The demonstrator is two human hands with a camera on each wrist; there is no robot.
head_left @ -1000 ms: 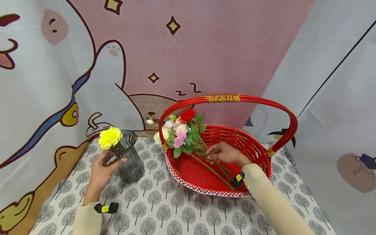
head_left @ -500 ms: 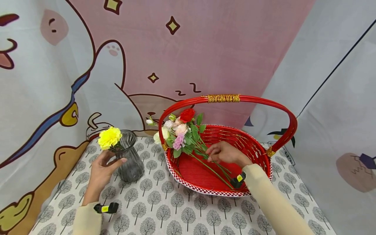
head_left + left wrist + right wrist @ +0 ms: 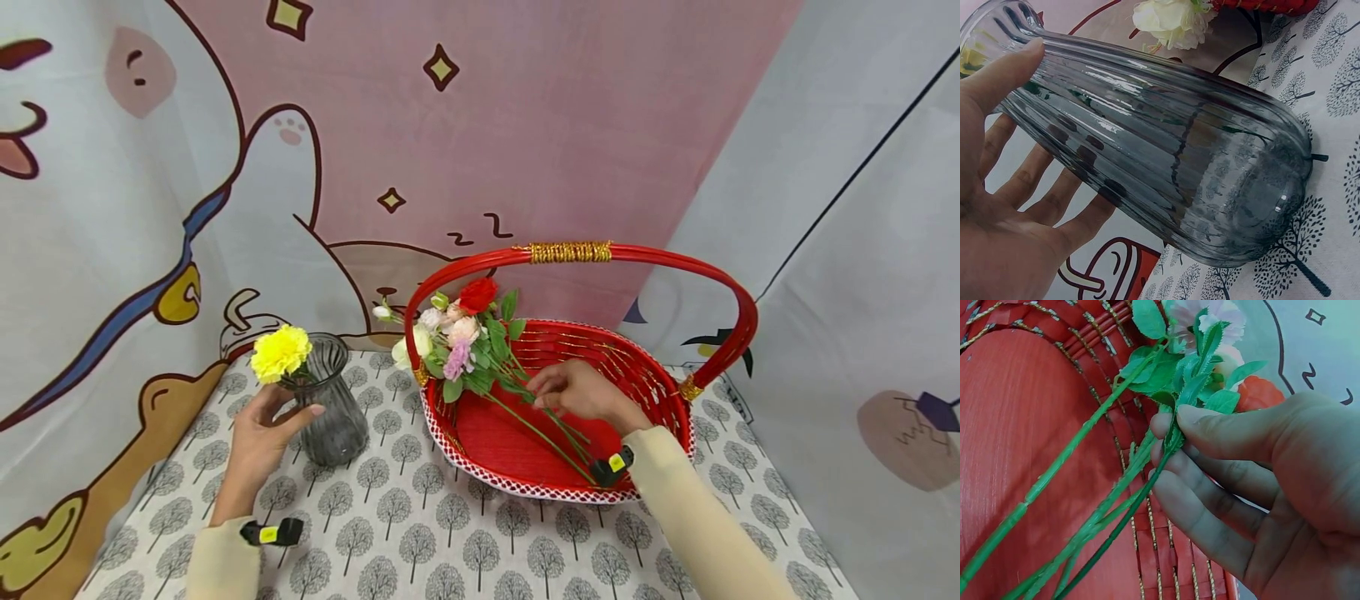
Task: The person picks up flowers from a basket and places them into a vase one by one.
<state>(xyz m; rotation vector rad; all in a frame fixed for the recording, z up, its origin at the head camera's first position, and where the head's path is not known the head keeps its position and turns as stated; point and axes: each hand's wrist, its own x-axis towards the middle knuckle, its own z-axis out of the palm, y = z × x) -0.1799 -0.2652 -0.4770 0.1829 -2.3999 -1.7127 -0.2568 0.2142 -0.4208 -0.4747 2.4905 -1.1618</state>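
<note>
My left hand grips the ribbed grey glass vase near its neck, thumb on the near side and fingers round the far side in the left wrist view. A yellow carnation stands in the vase, its bloom at the rim. Over the red basket, my right hand pinches a dark green leafy stem between thumb and fingertips. Paler green stems run alongside it. The bunch carries a red flower, a lilac flower and white and pale pink blooms, lying over the basket's left side.
The red woven basket has a white-and-red trimmed rim. Its tall red handle arches over the flowers and my right hand. A tree-print cloth covers the table, with cartoon-printed curtains behind and at both sides.
My right hand has shifted very slightly right and toward me, still at the stems. My left hand, the vase and the yellow carnation have stayed in place.
</note>
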